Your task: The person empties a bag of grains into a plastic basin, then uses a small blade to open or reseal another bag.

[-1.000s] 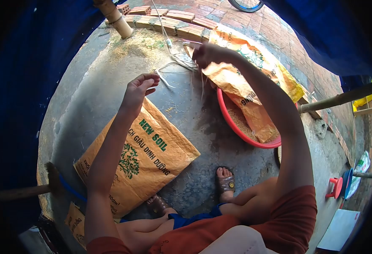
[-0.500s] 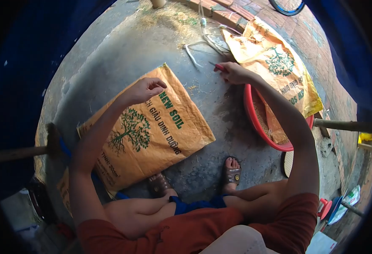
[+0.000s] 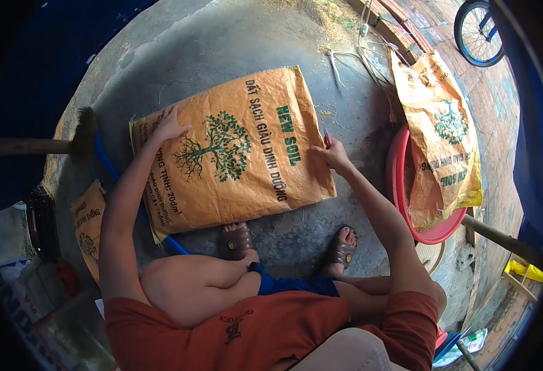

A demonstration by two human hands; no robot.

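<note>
An orange sack (image 3: 222,148) printed "NEW SOIL" with a green tree lies flat on the concrete before me. On its left end rests my left hand (image 3: 170,125), fingers apart on the surface. My right hand (image 3: 333,154) is at the sack's right edge, its fingers closed round a small red-handled tool (image 3: 327,140) that points away from me. A second orange sack (image 3: 435,123) lies to the right, partly over a red basin (image 3: 397,179).
A blue hose (image 3: 107,157) and a brush with a wooden handle (image 3: 30,146) are at the left. White cords (image 3: 370,59) lie beyond the basin. A bicycle wheel (image 3: 479,34) stands at the top right. Another orange sack (image 3: 89,222) is at the lower left.
The near sack has turned to lie more level. My left hand has moved left onto its end, and my right hand has come back from beside the basin to its right edge. The view has shifted.
</note>
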